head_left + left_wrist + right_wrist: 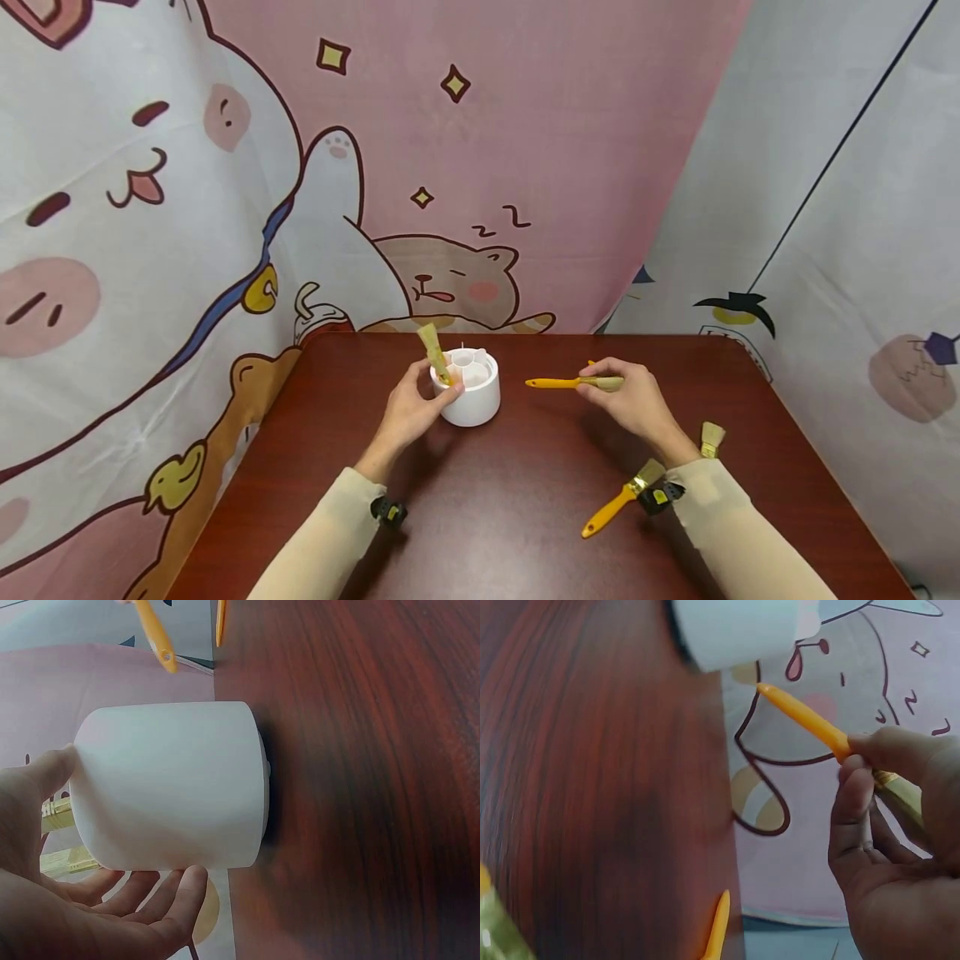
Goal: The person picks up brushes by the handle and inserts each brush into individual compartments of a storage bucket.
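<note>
A white round holder (pixel 472 407) with inner compartments stands on the table. My left hand (pixel 412 408) grips it from the left, thumb near the rim and fingers along the side in the left wrist view. At least one paintbrush (pixel 431 340) stands bristles up in the holder's left part; the left wrist view shows two bristle ends (pixel 56 815) past the rim. To the right, my right hand (pixel 633 402) pinches another paintbrush (pixel 553 383) near its ferrule. That brush is held above the table, its orange handle pointing left toward the holder and its bristles toward the palm.
One paintbrush (pixel 609 510) lies by the right wrist, handle toward the near left. Bristles of another (pixel 712 437) show beyond the right forearm. Behind the right hand lies a further orange handle (pixel 718 928), mostly hidden in the head view. A printed cloth (pixel 585 167) hangs behind the table.
</note>
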Demonstrator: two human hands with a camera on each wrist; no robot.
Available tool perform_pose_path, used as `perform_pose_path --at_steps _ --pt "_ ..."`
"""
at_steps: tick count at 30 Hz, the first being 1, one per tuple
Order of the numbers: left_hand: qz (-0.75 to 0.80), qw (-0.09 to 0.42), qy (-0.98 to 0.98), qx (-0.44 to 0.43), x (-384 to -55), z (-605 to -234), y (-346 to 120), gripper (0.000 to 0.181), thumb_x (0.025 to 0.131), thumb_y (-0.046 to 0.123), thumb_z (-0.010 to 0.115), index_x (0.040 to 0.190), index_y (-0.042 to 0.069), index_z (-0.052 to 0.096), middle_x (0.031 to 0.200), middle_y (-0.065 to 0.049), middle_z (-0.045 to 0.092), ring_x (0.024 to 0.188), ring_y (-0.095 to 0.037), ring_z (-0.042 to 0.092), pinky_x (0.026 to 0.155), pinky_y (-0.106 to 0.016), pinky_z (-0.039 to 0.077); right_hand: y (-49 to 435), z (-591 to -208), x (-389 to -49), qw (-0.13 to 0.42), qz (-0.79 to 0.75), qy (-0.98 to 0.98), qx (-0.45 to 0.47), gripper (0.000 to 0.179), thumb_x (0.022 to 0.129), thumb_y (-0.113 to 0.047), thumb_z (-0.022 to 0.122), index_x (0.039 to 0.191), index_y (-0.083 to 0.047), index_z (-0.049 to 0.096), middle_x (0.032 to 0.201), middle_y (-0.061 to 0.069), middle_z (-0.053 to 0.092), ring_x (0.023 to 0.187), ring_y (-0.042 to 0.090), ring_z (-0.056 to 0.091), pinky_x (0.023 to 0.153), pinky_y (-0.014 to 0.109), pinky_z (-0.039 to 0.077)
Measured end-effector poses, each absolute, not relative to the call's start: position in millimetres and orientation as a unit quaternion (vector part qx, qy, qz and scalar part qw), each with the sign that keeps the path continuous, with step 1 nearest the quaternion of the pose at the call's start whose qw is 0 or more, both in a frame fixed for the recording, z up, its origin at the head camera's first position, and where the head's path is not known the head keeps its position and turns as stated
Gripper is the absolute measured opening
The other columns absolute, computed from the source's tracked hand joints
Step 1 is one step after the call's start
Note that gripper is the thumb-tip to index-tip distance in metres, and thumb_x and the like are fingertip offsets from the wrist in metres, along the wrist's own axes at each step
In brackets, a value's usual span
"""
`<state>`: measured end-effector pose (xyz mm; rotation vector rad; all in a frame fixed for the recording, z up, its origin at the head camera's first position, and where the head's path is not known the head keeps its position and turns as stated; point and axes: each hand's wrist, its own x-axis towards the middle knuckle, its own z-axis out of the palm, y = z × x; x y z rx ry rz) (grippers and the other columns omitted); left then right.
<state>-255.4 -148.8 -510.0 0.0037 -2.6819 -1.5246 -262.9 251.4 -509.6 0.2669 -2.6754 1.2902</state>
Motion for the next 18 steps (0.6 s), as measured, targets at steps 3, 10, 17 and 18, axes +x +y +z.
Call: perform_pose_path --at_steps 3,10,17,18 --pt "-0.495 0.028 -0.868 0.000 -256 -510 -149 0.084 0.101 0.048 0.092 0.169 0.014 0.057 0.169 -0.021 0.064 0.157 -0.045 0.062 0.129 -0.069 0.050 247 -505 -261 0.066 0.478 -0.872 0.082 0.024 0.102 -0.030 0.094 0.123 -0.020 0.089 0.126 0.009 0.088 0.101 0.019 0.077 0.081 0.020 0.064" --pt "-0.493 0.028 -0.870 -0.001 -257 -510 -150 0.085 0.100 0.047 0.092 0.169 0.014 0.056 0.170 -0.022 0.063 0.159 -0.045 0.061 0.129 -0.069 0.050 236 -496 -261 0.059 0.527 -0.845 0.070 0.036 0.102 -0.043 0.094 0.127 -0.017 0.089 0.126 0.006 0.089 0.108 0.015 0.076 0.087 0.022 0.062" --pt "-0.487 0.027 -0.873 0.000 -257 -509 -149 0.085 0.100 0.047 0.092 0.169 0.013 0.056 0.171 -0.022 0.063 0.161 -0.044 0.059 0.131 -0.068 0.048 220 -484 -264 0.071 0.540 -0.834 0.084 0.034 0.104 -0.045 0.091 0.129 -0.022 0.090 0.131 0.002 0.089 0.125 0.013 0.075 0.099 0.017 0.057" --pt "-0.487 0.027 -0.873 0.000 -257 -509 -149 0.085 0.100 0.047 0.092 0.169 0.013 0.056 0.171 -0.022 0.063 0.161 -0.044 0.059 0.131 -0.068 0.048 218 -482 -265 0.081 0.536 -0.835 0.092 0.033 0.105 -0.044 0.090 0.130 -0.022 0.090 0.130 0.002 0.089 0.122 0.013 0.074 0.097 0.017 0.057"
